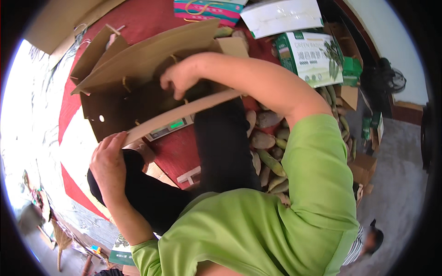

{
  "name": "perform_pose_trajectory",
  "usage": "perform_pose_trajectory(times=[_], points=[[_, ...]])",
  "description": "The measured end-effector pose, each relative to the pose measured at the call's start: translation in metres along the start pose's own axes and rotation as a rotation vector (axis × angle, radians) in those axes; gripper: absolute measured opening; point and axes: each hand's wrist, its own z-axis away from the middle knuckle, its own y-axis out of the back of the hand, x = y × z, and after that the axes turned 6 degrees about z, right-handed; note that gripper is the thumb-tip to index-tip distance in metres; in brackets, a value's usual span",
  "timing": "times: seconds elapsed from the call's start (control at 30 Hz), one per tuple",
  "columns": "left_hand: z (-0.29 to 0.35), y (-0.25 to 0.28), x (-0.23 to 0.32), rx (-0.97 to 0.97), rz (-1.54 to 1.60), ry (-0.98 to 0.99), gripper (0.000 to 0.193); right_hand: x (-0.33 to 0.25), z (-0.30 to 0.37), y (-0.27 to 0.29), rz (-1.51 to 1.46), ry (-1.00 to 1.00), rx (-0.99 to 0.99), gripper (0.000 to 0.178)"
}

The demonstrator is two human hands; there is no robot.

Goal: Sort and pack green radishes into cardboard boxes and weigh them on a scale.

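A large open cardboard box [152, 60] with raised flaps stands in front of me, its inside dark. My left hand [109, 158] grips the left end of its near flap [184, 109], the thumb hidden. Over the opening hangs my right hand [182, 79], fingers loosely bent and apart, with nothing visible between them. Yellow cord loops [125, 84] stick through the box walls. Beneath the near flap shows a weighing scale [170, 128] with a lit green display. What lies deep in the box I cannot make out.
Many green radishes [271, 162] lie heaped at my right, beside my leg. Behind them stand a white-and-green printed carton [313, 60] and a white box [282, 18]. A pink-and-blue bag [209, 11] is at the far side. Another person [368, 239] appears lower right.
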Motion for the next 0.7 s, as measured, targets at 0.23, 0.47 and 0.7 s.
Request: perform_pose_trajectory(times=[0.23,0.47,0.7], points=[[0.002,-0.004,-0.001,-0.012,0.012,0.049,0.024,-0.032,0.178,0.031,-0.469,0.066,0.713,0.04],[-0.004,-0.015,-0.002,-0.029,0.103,0.001,0.02,0.082,0.288,-0.171,-0.731,-0.563,1.302,0.031],[-0.001,-0.023,-0.031,0.03,0.094,-0.078,0.016,0.117,0.281,-0.492,-1.167,-1.108,0.934,0.023]])
